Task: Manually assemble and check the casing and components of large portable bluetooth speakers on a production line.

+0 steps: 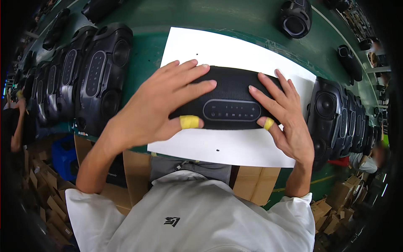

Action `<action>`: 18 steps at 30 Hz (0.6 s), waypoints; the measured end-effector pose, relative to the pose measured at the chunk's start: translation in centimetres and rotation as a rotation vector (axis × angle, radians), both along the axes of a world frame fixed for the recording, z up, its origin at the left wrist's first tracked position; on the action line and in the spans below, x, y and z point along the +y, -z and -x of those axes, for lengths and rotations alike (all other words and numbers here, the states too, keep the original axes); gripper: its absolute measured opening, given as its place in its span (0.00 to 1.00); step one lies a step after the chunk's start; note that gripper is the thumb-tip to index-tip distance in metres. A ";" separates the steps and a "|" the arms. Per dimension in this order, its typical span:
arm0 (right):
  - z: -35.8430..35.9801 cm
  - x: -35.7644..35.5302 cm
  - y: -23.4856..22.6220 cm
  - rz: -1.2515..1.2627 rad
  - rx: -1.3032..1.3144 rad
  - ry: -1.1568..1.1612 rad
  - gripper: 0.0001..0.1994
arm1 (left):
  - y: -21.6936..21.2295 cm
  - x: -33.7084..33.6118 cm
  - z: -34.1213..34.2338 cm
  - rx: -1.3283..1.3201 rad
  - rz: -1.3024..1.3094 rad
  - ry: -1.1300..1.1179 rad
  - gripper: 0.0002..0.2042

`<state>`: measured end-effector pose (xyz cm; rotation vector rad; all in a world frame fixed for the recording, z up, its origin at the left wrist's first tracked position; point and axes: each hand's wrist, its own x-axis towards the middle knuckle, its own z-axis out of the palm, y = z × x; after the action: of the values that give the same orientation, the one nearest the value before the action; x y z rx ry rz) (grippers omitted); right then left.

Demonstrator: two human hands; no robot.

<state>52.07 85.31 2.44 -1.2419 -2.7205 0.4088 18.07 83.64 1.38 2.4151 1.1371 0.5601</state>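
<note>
A black portable speaker (233,86) with a fine mesh surface lies lengthwise in front of me. Its oval control panel (231,110), with rows of small symbols, faces up. My left hand (157,101) grips the left end, fingers spread over the mesh and thumb along the near edge. At the opposite end my right hand (289,115) holds it in the same way, its fingertips on the mesh. Yellow tape wraps both thumbs. Beneath the speaker is a white sheet (247,147); the hands cover the speaker's two ends.
Several black speakers with bare round drivers stand in a row at left, the nearest speaker (103,71) beside the sheet. Another row (325,109) stands at right. More speakers (296,19) sit on the green surface beyond. Cardboard boxes (256,180) and a blue stool (65,157) are below.
</note>
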 end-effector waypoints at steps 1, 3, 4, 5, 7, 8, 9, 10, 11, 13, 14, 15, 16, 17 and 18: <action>0.3 0.4 -0.6 0.059 0.051 -0.001 0.30 | 0.2 -0.1 0.0 0.022 -0.005 0.007 0.36; 0.6 0.5 -1.3 0.096 0.063 0.005 0.30 | 0.2 -0.1 -0.1 0.039 0.002 0.020 0.37; 0.7 0.5 -1.4 0.122 0.077 0.008 0.32 | -0.1 -0.2 -0.1 0.067 0.012 0.023 0.38; 1.1 0.8 -1.3 0.100 0.092 0.013 0.32 | -0.1 0.0 -0.1 0.096 0.021 0.026 0.38; 1.4 1.0 -1.4 0.107 0.093 0.015 0.32 | 0.2 0.1 0.0 0.093 0.004 0.024 0.39; 1.5 0.9 -1.4 0.105 0.093 0.016 0.33 | 0.3 -0.1 0.0 0.091 -0.022 0.020 0.40; 1.4 0.6 -1.3 0.121 0.102 0.037 0.32 | 0.5 -0.1 0.0 0.087 -0.040 0.018 0.40; 1.2 0.3 -1.1 0.122 0.106 0.033 0.32 | 0.4 0.3 0.3 0.092 -0.039 0.013 0.40; 1.1 0.1 -0.8 0.099 0.121 0.057 0.31 | 0.3 0.9 0.7 0.043 0.023 0.045 0.42; 0.4 0.1 -0.3 0.071 0.123 0.058 0.33 | 0.3 0.9 1.2 -0.069 0.114 -0.042 0.49; 0.2 0.0 -0.2 0.066 0.133 0.049 0.33 | 0.2 0.9 1.5 -0.089 0.104 -0.070 0.53; 0.1 0.0 0.2 0.058 0.199 0.084 0.35 | 0.8 1.2 1.8 -0.111 0.181 -0.084 0.53; -0.1 -0.2 0.6 0.054 0.268 0.118 0.38 | 1.2 1.3 2.3 -0.132 0.262 -0.101 0.53; -0.6 -0.2 1.8 0.065 0.425 0.183 0.48 | 1.2 1.9 2.5 -0.108 0.309 -0.101 0.53; -0.5 -0.4 2.0 0.101 0.493 0.341 0.53 | 1.1 2.4 2.4 -0.092 0.355 -0.110 0.52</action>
<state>52.56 84.86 0.49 -1.3758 -2.0591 0.7050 15.62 86.01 0.31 2.0158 1.2208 0.4541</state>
